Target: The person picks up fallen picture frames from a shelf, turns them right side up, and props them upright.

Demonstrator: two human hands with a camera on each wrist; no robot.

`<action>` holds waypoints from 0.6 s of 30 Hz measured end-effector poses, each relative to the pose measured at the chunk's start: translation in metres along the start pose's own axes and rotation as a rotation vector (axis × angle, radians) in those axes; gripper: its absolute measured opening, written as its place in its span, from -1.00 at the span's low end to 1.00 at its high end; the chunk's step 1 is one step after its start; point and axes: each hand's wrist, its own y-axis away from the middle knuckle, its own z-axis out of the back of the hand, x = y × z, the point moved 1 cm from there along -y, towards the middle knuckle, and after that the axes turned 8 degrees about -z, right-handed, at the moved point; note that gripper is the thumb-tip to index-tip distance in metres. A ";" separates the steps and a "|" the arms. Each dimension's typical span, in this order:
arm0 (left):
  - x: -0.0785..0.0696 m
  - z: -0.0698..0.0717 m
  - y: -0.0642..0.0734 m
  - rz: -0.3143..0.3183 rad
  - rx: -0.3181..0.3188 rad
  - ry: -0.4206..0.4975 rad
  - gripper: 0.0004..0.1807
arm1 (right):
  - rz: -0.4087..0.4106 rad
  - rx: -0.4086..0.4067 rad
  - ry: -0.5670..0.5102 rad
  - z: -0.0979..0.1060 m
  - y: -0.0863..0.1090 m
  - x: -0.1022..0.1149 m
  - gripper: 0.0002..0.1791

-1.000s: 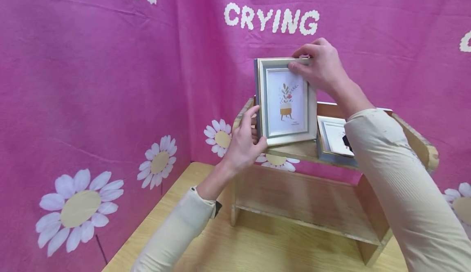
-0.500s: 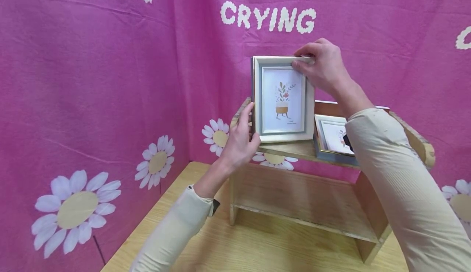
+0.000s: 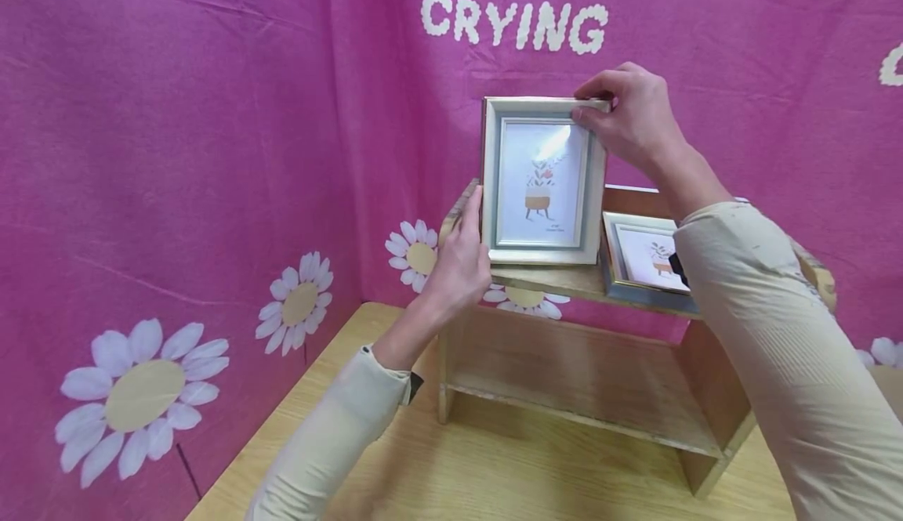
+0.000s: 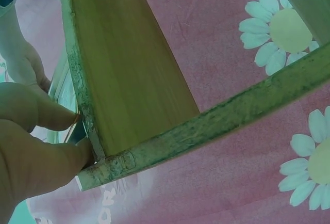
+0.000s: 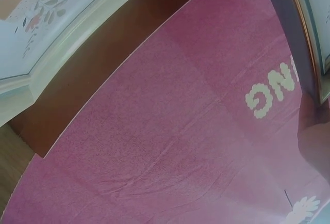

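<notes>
A picture frame (image 3: 522,184) with a pale border and a plant print stands upright over the left part of the small wooden shelf (image 3: 550,276). My right hand (image 3: 638,117) pinches its top right corner between thumb and fingers. Low on its left side, my left hand (image 3: 458,258) holds the edge; in the left wrist view, thumb and finger (image 4: 56,111) close round the lower corner beside the shelf end. A second picture frame (image 3: 638,258) lies face up on the shelf top to the right, partly covered by my right sleeve.
The shelf unit has a lower board (image 3: 564,356) and raised side ends, and stands on a wooden table (image 3: 381,458). A pink cloth (image 3: 212,153) with daisies and white lettering hangs behind and at the left. A brown panel (image 5: 77,74) runs along the shelf's back.
The upright picture frame has turned to face me more squarely, so its dark left side barely shows and glare crosses the glass. Both hands keep their hold, with the left thumb less visible.
</notes>
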 end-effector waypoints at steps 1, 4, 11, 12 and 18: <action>0.000 -0.001 0.000 0.002 -0.002 -0.004 -0.13 | -0.001 0.000 0.004 0.000 0.000 0.000 -0.74; -0.001 -0.003 -0.001 0.009 -0.014 -0.035 -0.11 | -0.026 0.007 0.017 0.001 0.002 -0.001 -0.74; -0.004 -0.009 -0.003 0.029 -0.032 -0.134 -0.06 | -0.053 0.020 0.033 0.004 0.003 -0.003 -0.70; -0.003 -0.009 -0.003 0.029 -0.034 -0.146 -0.07 | -0.049 0.022 0.034 0.005 0.003 -0.003 -0.69; -0.002 -0.010 -0.003 0.064 -0.021 -0.203 -0.05 | -0.029 0.046 0.044 0.005 0.004 -0.001 -0.65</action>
